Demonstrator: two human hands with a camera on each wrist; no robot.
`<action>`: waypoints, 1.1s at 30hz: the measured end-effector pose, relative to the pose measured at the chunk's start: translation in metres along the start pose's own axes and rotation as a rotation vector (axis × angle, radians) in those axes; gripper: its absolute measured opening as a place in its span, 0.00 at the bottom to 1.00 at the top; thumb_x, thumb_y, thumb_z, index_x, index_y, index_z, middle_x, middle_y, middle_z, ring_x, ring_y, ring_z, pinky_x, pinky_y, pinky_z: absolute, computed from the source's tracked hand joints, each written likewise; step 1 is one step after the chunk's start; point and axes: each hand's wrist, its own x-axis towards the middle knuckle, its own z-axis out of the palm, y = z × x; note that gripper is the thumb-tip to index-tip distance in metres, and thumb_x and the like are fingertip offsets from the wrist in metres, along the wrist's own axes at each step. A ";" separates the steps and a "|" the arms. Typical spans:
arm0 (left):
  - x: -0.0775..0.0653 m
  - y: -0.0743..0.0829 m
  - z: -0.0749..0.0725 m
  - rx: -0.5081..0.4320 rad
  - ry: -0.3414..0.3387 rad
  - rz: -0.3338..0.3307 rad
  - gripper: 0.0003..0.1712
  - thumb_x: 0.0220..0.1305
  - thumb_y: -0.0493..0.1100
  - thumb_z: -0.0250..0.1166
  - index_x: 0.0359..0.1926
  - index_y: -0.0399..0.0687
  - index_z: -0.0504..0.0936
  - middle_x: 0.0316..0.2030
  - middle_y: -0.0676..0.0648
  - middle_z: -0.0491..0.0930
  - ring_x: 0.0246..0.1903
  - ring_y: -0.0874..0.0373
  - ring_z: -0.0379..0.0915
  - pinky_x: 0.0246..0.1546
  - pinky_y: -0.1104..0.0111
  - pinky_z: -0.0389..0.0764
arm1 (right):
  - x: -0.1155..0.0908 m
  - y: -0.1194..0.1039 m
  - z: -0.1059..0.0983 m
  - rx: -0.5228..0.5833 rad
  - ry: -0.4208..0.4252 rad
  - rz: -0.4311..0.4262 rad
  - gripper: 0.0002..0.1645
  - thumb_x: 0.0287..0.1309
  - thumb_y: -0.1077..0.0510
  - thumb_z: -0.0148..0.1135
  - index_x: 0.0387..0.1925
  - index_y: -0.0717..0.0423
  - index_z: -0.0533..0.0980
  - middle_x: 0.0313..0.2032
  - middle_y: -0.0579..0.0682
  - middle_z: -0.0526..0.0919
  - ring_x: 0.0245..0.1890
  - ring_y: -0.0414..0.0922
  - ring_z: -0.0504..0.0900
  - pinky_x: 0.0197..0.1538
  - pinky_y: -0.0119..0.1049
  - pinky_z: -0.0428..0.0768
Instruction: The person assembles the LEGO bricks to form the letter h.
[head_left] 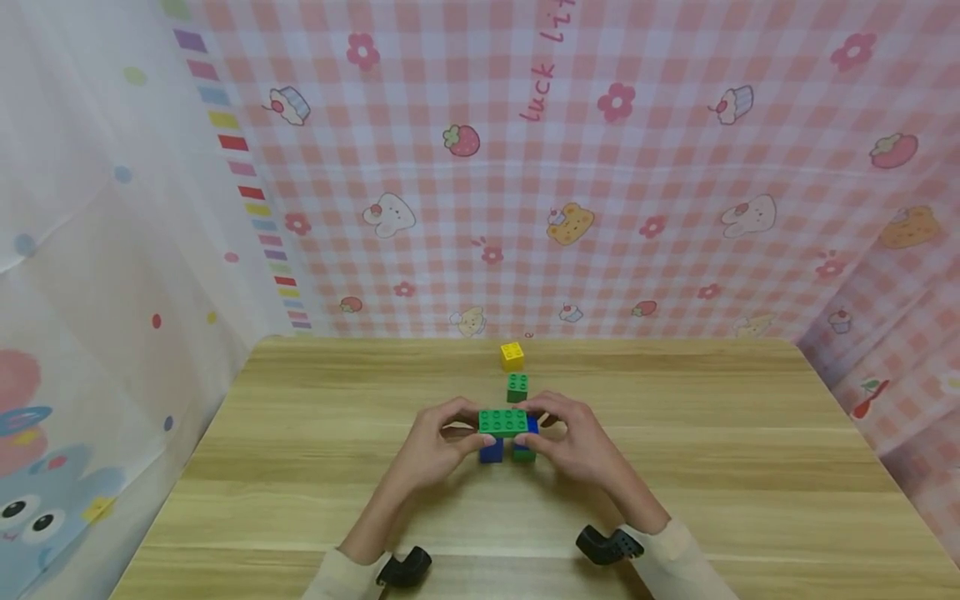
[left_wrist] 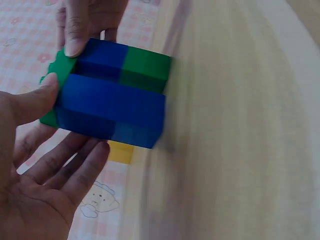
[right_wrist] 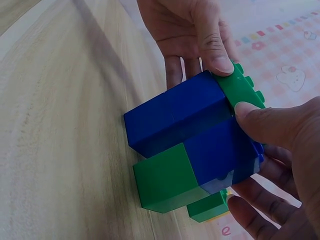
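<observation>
A long green toy building brick (head_left: 502, 422) lies across the tops of two short brick stacks. The left stack is blue bricks (left_wrist: 110, 105); the right one has a blue brick (right_wrist: 220, 152) over a green brick (right_wrist: 167, 176). My left hand (head_left: 438, 446) grips the long brick's left end, thumb on its near side and fingers behind. At the other end my right hand (head_left: 573, 437) pinches it likewise, thumb near the right stack. Some blue studs show past the long brick's right end. Whether it is fully pressed down I cannot tell.
Behind the stacks stand a small green brick (head_left: 517, 387) and, farther back, a yellow brick (head_left: 512, 357). The wooden table (head_left: 720, 450) ends at a pink checked cloth (head_left: 660, 183) at the back. A white patterned cloth (head_left: 112, 275) hangs at the left.
</observation>
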 end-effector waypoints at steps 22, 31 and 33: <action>-0.002 0.001 0.011 -0.063 0.100 0.012 0.16 0.57 0.26 0.73 0.46 0.41 0.85 0.41 0.43 0.86 0.48 0.49 0.85 0.51 0.68 0.88 | -0.002 -0.003 0.009 0.007 0.067 -0.019 0.18 0.60 0.62 0.73 0.51 0.54 0.82 0.44 0.47 0.85 0.45 0.46 0.84 0.53 0.50 0.88; -0.002 -0.003 0.013 -0.064 0.128 0.026 0.16 0.56 0.26 0.73 0.45 0.43 0.85 0.40 0.46 0.85 0.47 0.50 0.84 0.52 0.67 0.88 | -0.004 -0.001 0.015 0.007 0.106 -0.037 0.17 0.60 0.62 0.73 0.51 0.54 0.81 0.43 0.47 0.84 0.44 0.45 0.84 0.51 0.41 0.89; -0.002 -0.003 0.013 -0.057 0.124 0.030 0.17 0.57 0.26 0.73 0.45 0.43 0.84 0.40 0.46 0.85 0.47 0.50 0.84 0.52 0.67 0.88 | -0.004 0.000 0.017 0.018 0.109 -0.038 0.17 0.60 0.62 0.73 0.51 0.54 0.82 0.44 0.47 0.84 0.45 0.45 0.84 0.51 0.42 0.89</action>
